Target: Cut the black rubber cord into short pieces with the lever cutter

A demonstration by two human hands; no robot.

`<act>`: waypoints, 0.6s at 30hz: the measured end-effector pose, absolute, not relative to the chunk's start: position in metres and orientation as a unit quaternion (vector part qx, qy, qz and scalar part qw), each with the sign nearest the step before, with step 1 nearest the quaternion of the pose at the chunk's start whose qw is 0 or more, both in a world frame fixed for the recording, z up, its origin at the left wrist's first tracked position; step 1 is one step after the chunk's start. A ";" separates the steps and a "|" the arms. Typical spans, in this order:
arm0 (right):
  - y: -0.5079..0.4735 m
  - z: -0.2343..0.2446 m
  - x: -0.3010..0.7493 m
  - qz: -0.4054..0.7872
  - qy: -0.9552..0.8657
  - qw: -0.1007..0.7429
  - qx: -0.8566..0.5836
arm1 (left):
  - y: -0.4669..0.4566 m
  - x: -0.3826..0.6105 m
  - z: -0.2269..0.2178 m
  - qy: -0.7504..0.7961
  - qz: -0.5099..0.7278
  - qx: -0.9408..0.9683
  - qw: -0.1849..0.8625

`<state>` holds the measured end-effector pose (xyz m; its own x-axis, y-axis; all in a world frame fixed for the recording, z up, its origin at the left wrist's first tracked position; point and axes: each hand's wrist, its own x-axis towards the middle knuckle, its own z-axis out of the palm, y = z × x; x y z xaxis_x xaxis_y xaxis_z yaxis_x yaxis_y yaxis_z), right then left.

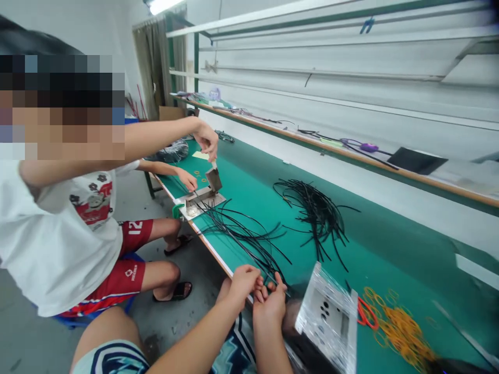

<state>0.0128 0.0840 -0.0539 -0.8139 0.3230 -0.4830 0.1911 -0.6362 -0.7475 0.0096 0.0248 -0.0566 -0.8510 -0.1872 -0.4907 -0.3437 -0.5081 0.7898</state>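
Note:
At the front edge of the green table, my left hand (245,283) is closed in a pinch on a thin black cable (272,279). Close beside it, my right hand (272,297) has curled fingers around the same cable, with one finger stretched along it. The exact grip between the fingertips is too small to make out. A loose spread of black cables (249,241) lies on the table just beyond my hands. Farther back is a second, denser bundle of black cables (315,210).
A metal box wrapped in clear film (327,317) stands right of my hands, with red-handled scissors (367,313) and a heap of yellow rubber bands (405,330) beyond it. At left a seated co-worker's hands (206,139) work at a metal fixture (198,202). A shelf (249,112) runs along the back.

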 end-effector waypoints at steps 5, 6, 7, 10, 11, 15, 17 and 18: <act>0.087 -0.058 0.012 0.855 -0.417 0.033 -0.308 | 0.024 0.008 -0.052 0.483 0.826 -0.287 0.055; 0.088 -0.060 0.012 0.853 -0.418 0.028 -0.311 | 0.024 0.008 -0.050 0.481 0.826 -0.290 0.055; 0.090 -0.062 0.012 0.850 -0.423 0.023 -0.312 | 0.024 0.008 -0.049 0.481 0.825 -0.293 0.055; 0.098 -0.072 0.010 0.831 -0.475 0.011 -0.288 | 0.024 0.008 -0.045 0.488 0.815 -0.306 0.058; 0.100 -0.076 0.008 0.822 -0.498 0.008 -0.275 | 0.024 0.008 -0.044 0.489 0.812 -0.313 0.058; 0.106 -0.090 -0.005 0.806 -0.528 -0.005 -0.268 | 0.026 0.004 -0.045 0.491 0.802 -0.335 0.057; 0.108 -0.095 -0.013 0.798 -0.526 -0.007 -0.293 | 0.027 0.001 -0.046 0.493 0.797 -0.344 0.062; 0.109 -0.097 -0.016 0.794 -0.524 -0.010 -0.307 | 0.027 -0.001 -0.047 0.494 0.795 -0.347 0.063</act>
